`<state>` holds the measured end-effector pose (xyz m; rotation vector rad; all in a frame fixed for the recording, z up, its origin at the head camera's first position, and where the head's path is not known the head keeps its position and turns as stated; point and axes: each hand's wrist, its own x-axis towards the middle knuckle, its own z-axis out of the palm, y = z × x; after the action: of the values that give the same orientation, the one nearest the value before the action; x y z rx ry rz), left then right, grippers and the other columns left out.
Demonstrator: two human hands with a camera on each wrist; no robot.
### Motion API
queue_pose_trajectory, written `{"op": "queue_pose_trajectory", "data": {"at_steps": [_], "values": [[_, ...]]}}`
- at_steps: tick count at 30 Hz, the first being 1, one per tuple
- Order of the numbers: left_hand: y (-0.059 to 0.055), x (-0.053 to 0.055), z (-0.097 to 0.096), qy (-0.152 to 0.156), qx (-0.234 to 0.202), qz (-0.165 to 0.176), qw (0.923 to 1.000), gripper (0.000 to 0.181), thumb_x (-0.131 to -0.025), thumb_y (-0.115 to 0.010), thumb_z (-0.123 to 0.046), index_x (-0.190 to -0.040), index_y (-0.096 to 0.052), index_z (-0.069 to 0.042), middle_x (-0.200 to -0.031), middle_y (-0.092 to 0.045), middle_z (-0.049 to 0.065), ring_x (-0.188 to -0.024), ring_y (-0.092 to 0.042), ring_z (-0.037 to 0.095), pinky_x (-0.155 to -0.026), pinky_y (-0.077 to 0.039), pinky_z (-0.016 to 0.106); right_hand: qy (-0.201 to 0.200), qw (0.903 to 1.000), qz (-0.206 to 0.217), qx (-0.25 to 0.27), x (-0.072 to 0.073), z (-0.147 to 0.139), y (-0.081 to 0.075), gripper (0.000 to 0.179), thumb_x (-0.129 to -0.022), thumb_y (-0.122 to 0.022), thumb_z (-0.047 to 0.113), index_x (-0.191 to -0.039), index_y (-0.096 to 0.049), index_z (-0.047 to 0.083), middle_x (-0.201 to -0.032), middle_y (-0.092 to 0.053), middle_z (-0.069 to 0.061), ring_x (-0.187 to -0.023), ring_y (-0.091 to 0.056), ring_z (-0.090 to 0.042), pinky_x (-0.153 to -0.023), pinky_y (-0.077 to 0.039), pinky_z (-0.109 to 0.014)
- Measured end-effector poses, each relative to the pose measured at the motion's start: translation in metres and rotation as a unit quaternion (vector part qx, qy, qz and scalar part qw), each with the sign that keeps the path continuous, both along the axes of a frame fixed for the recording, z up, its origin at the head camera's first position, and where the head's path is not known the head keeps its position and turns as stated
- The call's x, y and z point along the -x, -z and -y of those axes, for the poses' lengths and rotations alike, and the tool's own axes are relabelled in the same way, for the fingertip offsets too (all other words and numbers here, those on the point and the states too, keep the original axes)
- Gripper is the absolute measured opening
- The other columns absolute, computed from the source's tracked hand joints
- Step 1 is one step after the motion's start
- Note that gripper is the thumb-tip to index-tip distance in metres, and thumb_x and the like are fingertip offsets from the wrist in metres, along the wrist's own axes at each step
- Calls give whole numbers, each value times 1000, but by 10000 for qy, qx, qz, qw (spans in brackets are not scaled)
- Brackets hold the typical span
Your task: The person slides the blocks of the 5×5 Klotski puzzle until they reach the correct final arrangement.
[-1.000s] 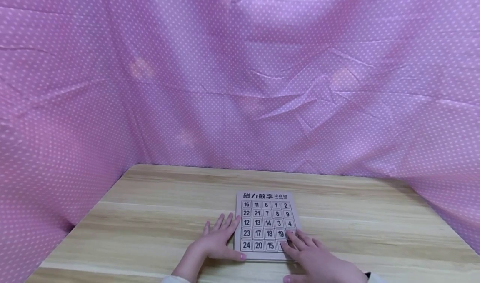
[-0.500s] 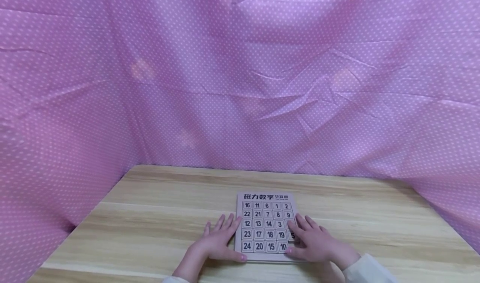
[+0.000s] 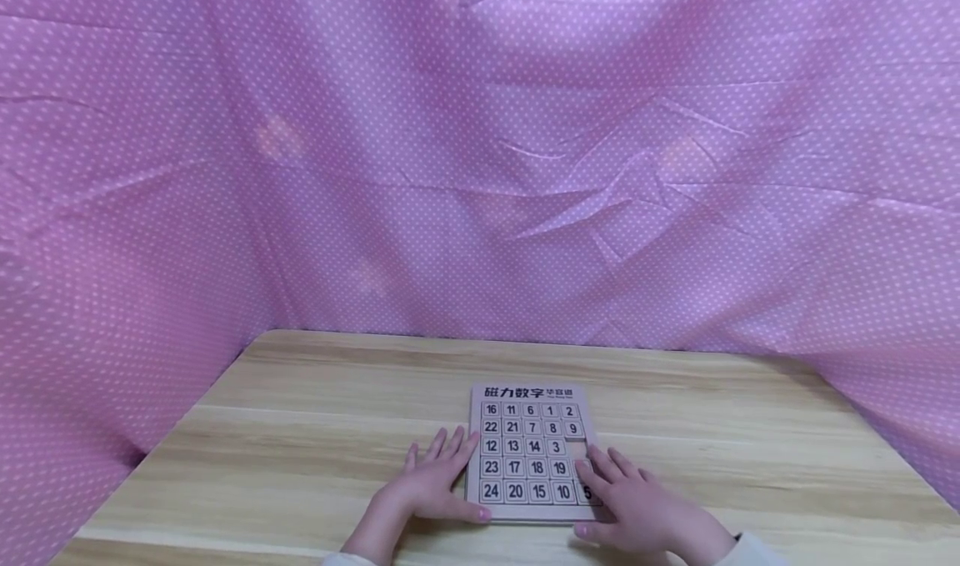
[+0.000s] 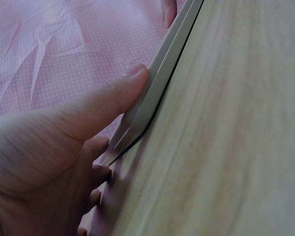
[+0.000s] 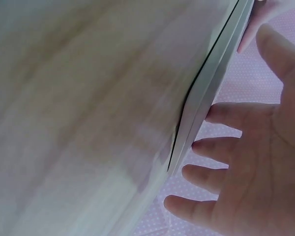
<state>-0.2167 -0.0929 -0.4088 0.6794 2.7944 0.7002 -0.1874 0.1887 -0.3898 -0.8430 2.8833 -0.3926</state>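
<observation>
So the board (image 3: pixel 525 513) lies flat on the counter (image 3: pixel 262 449), one hand on each side of it. Progress: I'd call it partway at best — the tiles (image 3: pixel 535 447) are nowhere near a clean counting order. Top row reads 16, 11, 6, 1, 2, and the bottom one goes 24, 20, 15, 10, then a half-covered 5 (image 3: pixel 587 492). A few runs do line up, like 7, 8, 9 ending row two and 17, 18, 19 in row four, so if order is the yardstick, plenty is left to sort imo. Left hand (image 3: pixel 427 487) has its fingers spread wide along the left side, thumb on the near corner, bracing at most. Right hand (image 3: pixel 641 509) is loose too, fingers stretched apart over the right-hand column, no pinch that I can see — whether they actually press down, can't tell. Count: one board, two hands, five rows by five columns. I get 23 tiles with a readable number, one bare gap (image 3: pixel 576 448) under the 9 (image 3: pixel 573 428), and one spot below that gap mostly hidden by the fingers, so a 24th tile there is just my guess
</observation>
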Motion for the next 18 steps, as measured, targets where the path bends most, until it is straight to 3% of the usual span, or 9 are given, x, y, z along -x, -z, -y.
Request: {"op": "queue_pose_trajectory", "data": {"at_steps": [9,18], "values": [[0,0,1,-3,-27,7,10000,104,-60,-62,-62,-138,-17,-10,-140,-11,19,-125,-3,38,-92,5,60,-76,9998,-166,15,5,10,-2,78,-76,-47,59,-126,-41,-1,-134,-26,-24,-119,-20,-46,-84,-21,-66],[1,-2,-1,-4,-13,-27,10000,104,-60,-60,-63,-138,-17,-10,-140,-12,18,-126,-4,38,-92,4,60,-238,9990,-94,-370,23,59,-3,81,-73,-36,69,-132,-36,15,-138,-23,-16,-123,-17,-40,-91,-17,-60]]}}
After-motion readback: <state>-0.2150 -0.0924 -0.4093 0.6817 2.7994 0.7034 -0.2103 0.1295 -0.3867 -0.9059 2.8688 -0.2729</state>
